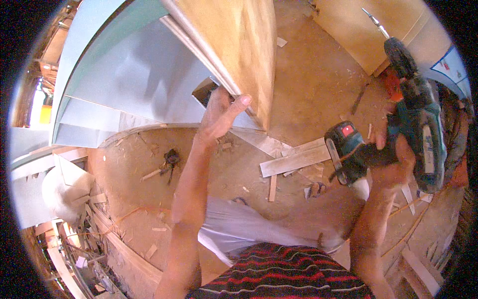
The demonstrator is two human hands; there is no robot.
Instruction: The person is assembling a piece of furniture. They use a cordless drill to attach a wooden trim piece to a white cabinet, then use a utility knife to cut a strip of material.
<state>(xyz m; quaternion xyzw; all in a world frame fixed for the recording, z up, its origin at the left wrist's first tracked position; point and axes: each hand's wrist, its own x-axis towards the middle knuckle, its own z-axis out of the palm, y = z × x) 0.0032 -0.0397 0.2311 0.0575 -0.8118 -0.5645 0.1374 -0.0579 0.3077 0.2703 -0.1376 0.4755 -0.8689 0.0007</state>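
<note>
The right hand (393, 164) is wrapped tight around the handle of a dark green cordless drill (413, 119) with a black battery block and a red button, held raised at the right of the view, its long bit pointing up and away. The left hand (219, 117) is closed on the lower corner of a tall plywood panel (239, 50) edged with a pale metal strip, thumb out along the edge, fingers behind it. Behind the panel stands a pale grey-blue laminated cabinet (129, 74) with stepped faces. Below lies a bare dirt floor (308, 84), littered with wood offcuts, shavings and a flat pale timber plank (294, 159). A second plywood board (363, 30) stands at the upper right.
</note>
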